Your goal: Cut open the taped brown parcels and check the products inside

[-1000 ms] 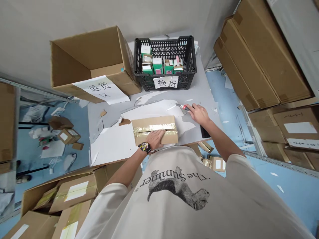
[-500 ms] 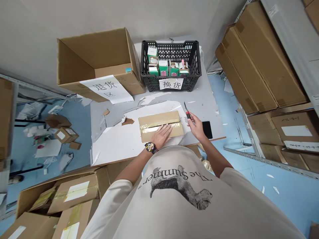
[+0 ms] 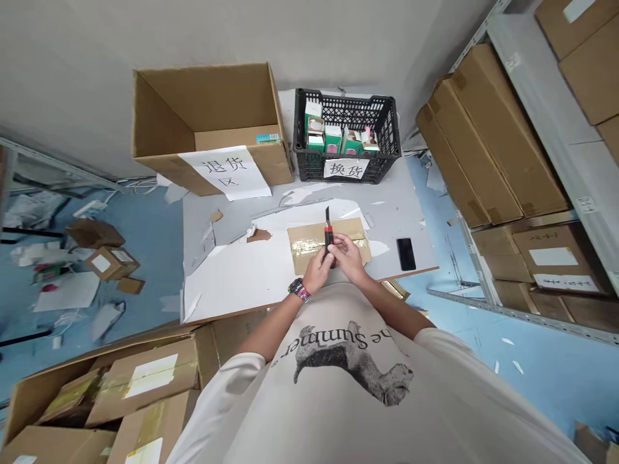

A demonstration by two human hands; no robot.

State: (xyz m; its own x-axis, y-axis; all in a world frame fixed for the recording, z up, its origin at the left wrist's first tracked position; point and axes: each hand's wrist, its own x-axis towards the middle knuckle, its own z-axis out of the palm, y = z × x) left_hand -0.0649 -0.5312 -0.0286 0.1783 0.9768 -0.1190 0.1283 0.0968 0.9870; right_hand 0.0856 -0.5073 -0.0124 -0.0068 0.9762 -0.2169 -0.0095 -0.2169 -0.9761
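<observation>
as my right hand (image 3: pixel 348 256) and left hand (image 3: pixel 316 272) meet above the cardboard parcel (image 3: pixel 355 234) on the desk (image 3: pixel 401 200), my right fingers (image 3: pixel 339 243) are pinched narrow around the red handle of a utility knife (image 3: pixel 329 233), its blade (image 3: pixel 327 214) pointing up and touching nothing. my left fingers (image 3: pixel 323 258) sit close against the lower end of the handle, though the overlap makes it hard to tell whether they grip it. the parcel lies flat on a white sheet (image 3: pixel 227 277), with gold packing tape (image 3: pixel 304 246) across its top. no flap is open, and no cut shows where i can see, though my hands hide the middle, so the whole sealed top is left untouched for now. a black phone (image 3: pixel 406 254) lies to my right, and a black plastic crate (image 3: pixel 348 96) holding small green boxes (image 3: pixel 333 138) stands beyond the parcel.
</observation>
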